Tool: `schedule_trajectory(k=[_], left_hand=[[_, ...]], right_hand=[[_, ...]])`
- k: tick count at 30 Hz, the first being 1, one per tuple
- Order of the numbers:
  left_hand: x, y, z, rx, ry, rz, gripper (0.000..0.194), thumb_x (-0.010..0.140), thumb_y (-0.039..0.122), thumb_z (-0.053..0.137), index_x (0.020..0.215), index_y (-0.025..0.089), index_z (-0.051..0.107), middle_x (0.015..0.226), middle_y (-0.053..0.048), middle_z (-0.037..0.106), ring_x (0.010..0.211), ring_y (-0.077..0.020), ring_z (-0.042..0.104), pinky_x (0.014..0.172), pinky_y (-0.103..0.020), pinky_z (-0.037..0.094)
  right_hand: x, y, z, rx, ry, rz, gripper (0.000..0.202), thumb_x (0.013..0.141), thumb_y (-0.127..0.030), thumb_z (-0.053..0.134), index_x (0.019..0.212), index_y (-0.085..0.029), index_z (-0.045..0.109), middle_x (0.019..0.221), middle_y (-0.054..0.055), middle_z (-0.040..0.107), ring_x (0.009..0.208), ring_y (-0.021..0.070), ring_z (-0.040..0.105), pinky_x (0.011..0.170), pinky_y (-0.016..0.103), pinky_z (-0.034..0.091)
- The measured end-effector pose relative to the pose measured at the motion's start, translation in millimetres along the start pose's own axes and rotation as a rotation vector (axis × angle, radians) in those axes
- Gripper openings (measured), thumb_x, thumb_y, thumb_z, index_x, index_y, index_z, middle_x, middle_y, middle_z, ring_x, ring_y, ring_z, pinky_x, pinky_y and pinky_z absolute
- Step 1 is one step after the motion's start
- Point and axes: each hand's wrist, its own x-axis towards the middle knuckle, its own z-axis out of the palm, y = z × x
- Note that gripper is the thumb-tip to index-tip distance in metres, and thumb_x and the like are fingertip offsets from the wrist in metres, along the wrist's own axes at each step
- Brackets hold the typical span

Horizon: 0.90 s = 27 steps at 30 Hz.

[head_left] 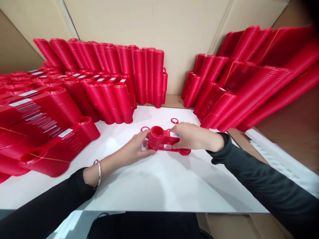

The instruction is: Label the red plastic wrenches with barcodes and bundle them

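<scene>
Near the middle of the white table, a short stack of red plastic ring-ended pieces (156, 138) stands between my hands, with small white labels on its side. My left hand (138, 146) grips its left end, thumb and fingers around the round tube-like part. My right hand (190, 135) closes over its right end, fingers partly hidden behind it. Under and beside the stack lies another flat red piece (184, 152) with a rounded end. One loose red ring-ended piece (174, 121) lies just behind my right fingers, and part of another red ring (145, 128) shows behind my left hand.
Tall stacks of red pieces (122, 103) fill the left and back left of the white table (144, 186). More rubber-banded stacks (239, 89) lean on the right. Cardboard walls (149, 23) rise behind. White foam-like material (284, 166) lies along the right side.
</scene>
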Motion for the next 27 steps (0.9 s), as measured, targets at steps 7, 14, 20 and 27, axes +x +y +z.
schedule_trajectory(k=[7,14,20,27], left_hand=[[-2,10,-1.4,-0.033,-0.025,-0.014,0.044,0.081,0.023,0.066,0.121,0.019,0.049,0.102,-0.006,0.063,0.075,-0.0157,0.057,0.067,-0.03,0.045],[-2,6,-0.1,-0.065,-0.047,0.017,0.053,0.08,0.023,0.066,0.129,0.021,0.045,0.108,-0.007,0.062,0.084,-0.0185,0.06,0.073,-0.032,0.05],[1,-4,3.4,0.016,0.001,0.02,0.055,0.078,0.027,0.068,0.128,0.022,0.046,0.099,-0.005,0.062,0.075,-0.0168,0.056,0.07,-0.032,0.048],[1,-4,2.8,0.009,0.007,0.02,0.053,0.075,0.026,0.07,0.124,0.02,0.049,0.104,-0.006,0.062,0.083,-0.0192,0.057,0.076,-0.033,0.047]], right_hand=[[8,-7,3,-0.1,-0.059,0.032,0.016,0.071,-0.025,0.059,0.084,-0.017,0.064,0.074,0.006,0.066,0.059,0.0166,0.057,0.049,0.025,0.03],[12,-13,7,-0.134,-0.123,0.044,0.023,0.069,-0.022,0.061,0.09,-0.014,0.067,0.075,0.009,0.066,0.063,0.0198,0.061,0.052,0.027,0.032],[15,-17,14,-0.2,-0.104,0.069,0.03,0.068,-0.023,0.063,0.096,-0.014,0.068,0.08,0.011,0.068,0.073,0.0244,0.064,0.054,0.028,0.033],[16,-10,7,-0.166,-0.107,0.031,0.03,0.066,-0.025,0.064,0.094,-0.012,0.067,0.08,0.011,0.068,0.069,0.0208,0.063,0.054,0.026,0.032]])
